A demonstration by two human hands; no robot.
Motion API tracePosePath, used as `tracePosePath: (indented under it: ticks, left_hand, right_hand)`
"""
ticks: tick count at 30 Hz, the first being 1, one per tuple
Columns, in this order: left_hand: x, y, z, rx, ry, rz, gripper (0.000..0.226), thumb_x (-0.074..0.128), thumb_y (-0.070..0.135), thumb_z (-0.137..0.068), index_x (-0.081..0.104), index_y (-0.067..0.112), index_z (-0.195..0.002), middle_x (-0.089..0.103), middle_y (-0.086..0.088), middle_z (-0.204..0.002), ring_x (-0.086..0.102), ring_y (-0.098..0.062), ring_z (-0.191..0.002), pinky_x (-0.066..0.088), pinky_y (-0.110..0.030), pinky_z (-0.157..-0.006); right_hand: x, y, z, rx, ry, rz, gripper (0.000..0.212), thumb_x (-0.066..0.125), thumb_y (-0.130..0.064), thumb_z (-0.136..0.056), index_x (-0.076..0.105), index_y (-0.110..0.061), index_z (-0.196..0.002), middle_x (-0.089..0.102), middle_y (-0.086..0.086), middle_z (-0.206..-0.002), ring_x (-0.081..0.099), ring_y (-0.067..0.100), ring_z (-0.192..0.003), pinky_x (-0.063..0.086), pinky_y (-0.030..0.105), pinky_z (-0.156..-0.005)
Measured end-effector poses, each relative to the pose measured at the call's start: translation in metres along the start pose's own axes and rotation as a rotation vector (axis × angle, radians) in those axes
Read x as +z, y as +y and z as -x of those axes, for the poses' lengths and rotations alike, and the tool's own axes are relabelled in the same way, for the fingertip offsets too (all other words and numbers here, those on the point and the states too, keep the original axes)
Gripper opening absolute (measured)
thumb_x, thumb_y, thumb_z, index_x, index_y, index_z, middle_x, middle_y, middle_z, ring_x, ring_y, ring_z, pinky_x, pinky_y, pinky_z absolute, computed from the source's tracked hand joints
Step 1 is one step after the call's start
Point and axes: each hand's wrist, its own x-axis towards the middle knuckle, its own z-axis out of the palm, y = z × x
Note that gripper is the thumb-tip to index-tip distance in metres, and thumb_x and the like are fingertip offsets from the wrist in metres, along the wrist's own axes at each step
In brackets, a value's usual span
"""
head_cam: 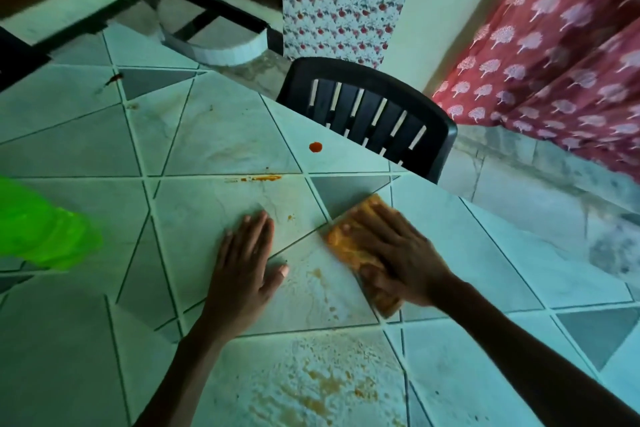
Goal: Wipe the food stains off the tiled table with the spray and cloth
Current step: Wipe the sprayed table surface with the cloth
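2 hands, both yours, are down on the tiled table. Your right hand lies flat on the orange cloth, fingers straight and slightly spread, pressing it onto the tile rather than pinching it. That likely puts your weight across the whole pad, so more of it rubs the surface. The cloth sits near the table's right edge, just beside a grey triangular tile, and its face is already blotched with picked-up food.

Your left hand rests palm down on bare tile to the left of the cloth, fingers straight and close together, holding nothing. It looks like a brace to steady you as you lean in.

Stains are left on every side. A thin brown smear lies between your hands, and a wide brown speckled patch lies nearer you. Beyond them are 1 orange streak along a grout line, 1 round red spot near the black chair, and 1 dark mark at the far left.

As for containers, only 1 candidate shows. It is a bright green blurred shape at the left edge, well apart from both hands. It may be the spray, but its form, and whether any liquid is in it, cannot be made out.
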Motion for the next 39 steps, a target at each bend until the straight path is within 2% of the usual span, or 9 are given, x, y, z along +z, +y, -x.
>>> tracePosePath:
  ticks: [3,7,11,16,21,24,29,34,39]
  left_hand:
    - [0.0,-0.001,0.0,-0.002,0.004,-0.03,0.077,0.038,0.054,-0.092,0.025,0.01,-0.154,0.019,-0.006,-0.163,0.018,-0.026,-0.15,0.016,-0.047,-0.119]
    - [0.002,-0.003,-0.001,-0.012,-0.002,-0.023,0.078,0.039,0.055,-0.092,0.027,0.009,-0.154,0.021,-0.006,-0.163,0.019,-0.025,-0.149,0.015,-0.045,-0.119]
    - [0.002,-0.002,-0.002,-0.032,-0.002,0.006,0.081,0.038,0.058,-0.092,0.025,0.007,-0.154,0.02,-0.006,-0.163,0.019,-0.023,-0.15,0.011,-0.041,-0.12]
    - [0.0,0.002,-0.001,-0.017,0.017,-0.003,0.079,0.033,0.059,-0.095,0.027,0.006,-0.153,0.02,-0.007,-0.163,0.017,-0.023,-0.15,0.01,-0.041,-0.121]
    - [-0.001,0.002,-0.001,-0.017,0.002,0.003,0.079,0.037,0.055,-0.093,0.024,0.007,-0.154,0.018,-0.007,-0.163,0.015,-0.024,-0.15,0.011,-0.044,-0.12]
    - [0.0,-0.001,-0.002,-0.045,-0.026,0.052,0.082,0.038,0.057,-0.091,0.02,0.008,-0.155,0.016,-0.006,-0.164,0.013,-0.022,-0.151,0.01,-0.042,-0.12]
    - [-0.004,-0.006,-0.001,-0.048,-0.043,0.207,0.097,0.047,0.061,-0.08,0.017,0.008,-0.156,0.012,-0.007,-0.164,0.006,-0.013,-0.15,0.013,-0.044,-0.118]
    - [-0.015,-0.007,-0.003,-0.029,-0.149,0.217,0.11,0.044,0.066,-0.068,0.009,0.008,-0.155,-0.002,-0.002,-0.163,-0.01,-0.003,-0.146,0.0,-0.04,-0.12]
    - [-0.015,-0.002,-0.008,-0.07,-0.211,0.109,0.116,0.033,0.07,-0.061,-0.002,0.012,-0.155,-0.017,0.002,-0.16,-0.017,-0.009,-0.147,-0.011,-0.034,-0.118]
  right_hand:
    - [0.017,0.037,-0.047,0.37,-0.086,0.059,0.073,0.004,-0.07,-0.095,-0.005,-0.036,-0.159,-0.007,-0.004,-0.168,-0.013,0.033,-0.154,0.009,0.064,-0.121]
    - [0.004,0.008,-0.153,0.787,0.046,-0.127,0.077,0.023,-0.065,-0.096,-0.008,-0.031,-0.159,-0.014,0.002,-0.167,-0.02,0.037,-0.151,-0.006,0.068,-0.117]
    - [-0.014,-0.04,-0.152,0.389,0.053,-0.061,0.066,0.025,-0.055,-0.102,-0.002,-0.035,-0.159,-0.006,-0.001,-0.168,-0.015,0.036,-0.152,0.003,0.064,-0.121]
    - [0.001,-0.011,-0.052,-0.086,-0.034,0.007,0.069,0.042,-0.053,-0.098,0.013,-0.036,-0.159,0.003,-0.009,-0.168,-0.008,0.027,-0.155,0.012,0.053,-0.124]
    - [-0.005,0.017,-0.079,0.315,-0.022,0.018,0.07,-0.002,-0.068,-0.096,-0.002,-0.037,-0.159,-0.003,-0.009,-0.168,-0.013,0.033,-0.153,0.013,0.064,-0.12]
    - [-0.007,-0.021,-0.129,0.536,0.016,-0.099,0.068,0.012,-0.062,-0.099,-0.008,-0.035,-0.158,-0.012,-0.004,-0.167,-0.019,0.035,-0.151,-0.001,0.064,-0.12]
    - [-0.002,-0.077,-0.071,0.207,-0.017,-0.05,0.068,0.023,-0.056,-0.096,0.006,-0.038,-0.159,0.003,-0.005,-0.168,-0.012,0.034,-0.153,0.011,0.058,-0.122]
    - [0.008,-0.044,0.046,-0.017,-0.024,0.005,0.063,0.04,-0.051,-0.095,0.027,-0.037,-0.156,0.018,-0.003,-0.166,0.006,0.031,-0.155,0.017,0.05,-0.123]
    - [0.003,-0.029,0.007,0.579,-0.032,-0.068,0.068,0.011,-0.06,-0.094,-0.002,-0.04,-0.158,-0.007,-0.006,-0.167,-0.016,0.035,-0.152,0.003,0.062,-0.122]
